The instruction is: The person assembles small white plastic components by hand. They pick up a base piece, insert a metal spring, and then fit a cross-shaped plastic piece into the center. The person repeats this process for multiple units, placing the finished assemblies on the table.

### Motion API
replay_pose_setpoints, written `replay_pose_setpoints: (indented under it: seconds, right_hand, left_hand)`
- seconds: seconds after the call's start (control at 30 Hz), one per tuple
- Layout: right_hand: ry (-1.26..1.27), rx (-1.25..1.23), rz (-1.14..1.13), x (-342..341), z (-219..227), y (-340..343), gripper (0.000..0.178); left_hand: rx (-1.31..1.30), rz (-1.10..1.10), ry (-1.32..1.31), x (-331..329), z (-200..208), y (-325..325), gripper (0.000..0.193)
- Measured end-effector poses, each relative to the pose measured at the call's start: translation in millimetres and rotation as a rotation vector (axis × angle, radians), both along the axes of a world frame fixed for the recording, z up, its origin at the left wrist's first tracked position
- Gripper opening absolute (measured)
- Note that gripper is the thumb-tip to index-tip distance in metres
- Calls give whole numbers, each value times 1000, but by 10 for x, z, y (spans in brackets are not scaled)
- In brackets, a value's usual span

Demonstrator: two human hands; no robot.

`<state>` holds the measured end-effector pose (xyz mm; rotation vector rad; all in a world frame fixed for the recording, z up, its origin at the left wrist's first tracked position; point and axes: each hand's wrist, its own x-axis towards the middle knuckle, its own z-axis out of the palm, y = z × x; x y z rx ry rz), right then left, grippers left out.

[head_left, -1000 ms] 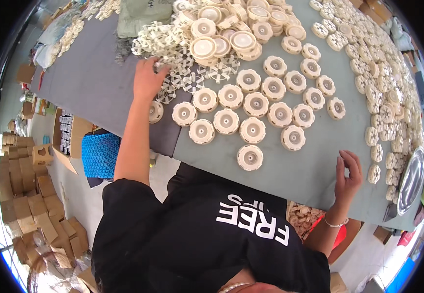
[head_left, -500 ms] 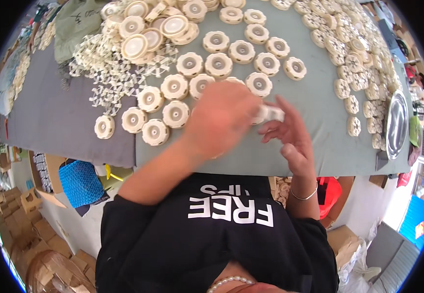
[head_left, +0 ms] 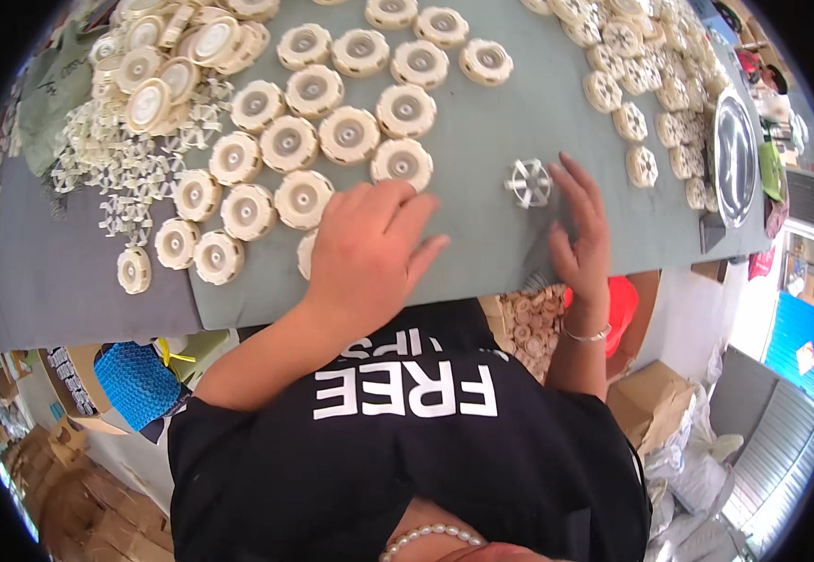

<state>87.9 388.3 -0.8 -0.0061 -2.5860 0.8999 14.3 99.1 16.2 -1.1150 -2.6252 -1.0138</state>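
Note:
My left hand [head_left: 365,245] is over the near part of the table with its fingers apart and nothing visible in them. Beside it are several cream round caps with notched rims, among them a cap [head_left: 401,166] just beyond my fingers. One cap [head_left: 306,255] is partly hidden behind my hand. My right hand [head_left: 579,225] is open, its fingers stretched upward. Just left of its fingertips is a white spoked ring [head_left: 531,184], seemingly on the cloth and apart from the hand.
A pile of cream discs [head_left: 182,70] and a heap of small white spoked pieces [head_left: 126,159] are at the far left. Several cream spoked wheels [head_left: 630,122] cover the far right, beside a shiny oval metal tray [head_left: 735,159]. A box of cream parts [head_left: 531,323] stands below the table edge.
My hands have come apart, the left moving away from the right. The white piece that was between them is now left of my right fingertips. The whole view has shifted.

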Motion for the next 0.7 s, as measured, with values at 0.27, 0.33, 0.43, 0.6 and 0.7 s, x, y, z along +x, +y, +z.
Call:
replay_pose_setpoints:
  seconds: [0.27, 0.33, 0.43, 0.6, 0.7]
  right_hand:
    - [287, 32, -437, -43, -344, -120, 20]
    - [383, 60, -545, -74, -385, -56, 18]
    - [377, 400, -590, -150, -395, -104, 14]
    - [463, 164, -635, -93, -459, -13, 14]
    - [558, -129, -608, -58, -454, 4, 16]
  left_hand:
    - [-4, -424, -12, 342, -366, 369, 27]
    - [100, -394, -34, 306, -443, 420, 28]
    - [75, -420, -16, 469, -377, 615, 32]
    - [-55, -405, 47, 459, -434, 883, 44]
    - [-1, -360, 55, 363, -453, 843, 48]
